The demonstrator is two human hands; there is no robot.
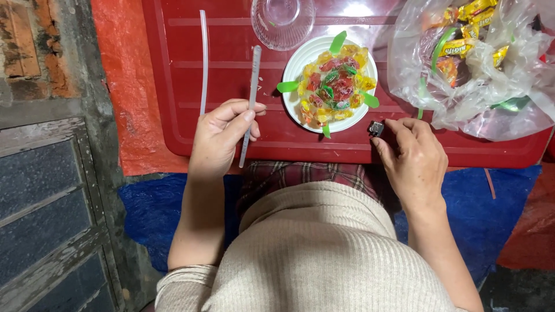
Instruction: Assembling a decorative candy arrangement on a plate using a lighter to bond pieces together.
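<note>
A: What does your left hand (222, 136) have?

B: Your left hand grips a translucent glue stick (251, 104); the fingers (245, 118) curl round its lower half, thumb across it, and the stick slants up over the red bench (191, 86); a second, thinner clear tube (203, 58) lies just left of it, flat on the bench.

A: And your right hand (413, 159)?

B: Your right hand rests at the near edge of the bench; its fingertips pinch a small black and silver object (376, 128), too small to name; just beside it stands a white plate (295, 66) bearing a flower of wrapped candies (334, 86) with green petals; a clear glass bowl (282, 22) sits above the plate, and a plastic bag of candies (468, 63) lies to the right.
</note>
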